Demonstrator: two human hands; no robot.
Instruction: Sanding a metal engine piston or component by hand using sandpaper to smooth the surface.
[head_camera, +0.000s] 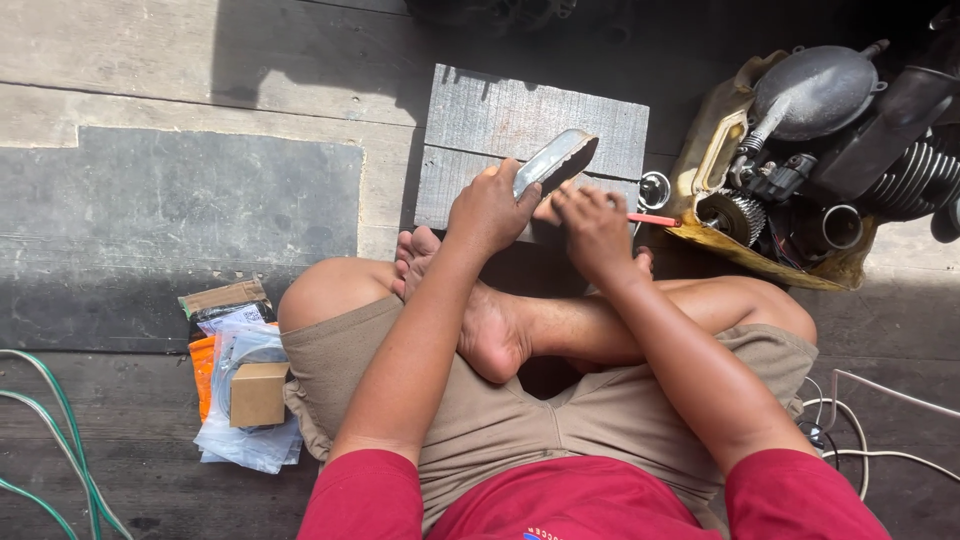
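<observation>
While the person sits cross-legged on the plank floor, the left hand (487, 208) grips a curved metal part (556, 160), fingers wrapped around its near end, over a grey wooden block (520, 115). The right hand (594, 228), just to its right, pinches a thin red-handled tool (652, 219), which points right toward a dismantled engine (815, 150).

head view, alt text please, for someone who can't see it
A person sitting cross-legged on a wooden floor holds a curved silver metal part in the left hand, the right hand working on it with a thin red tool over a grey wooden board.
</observation>
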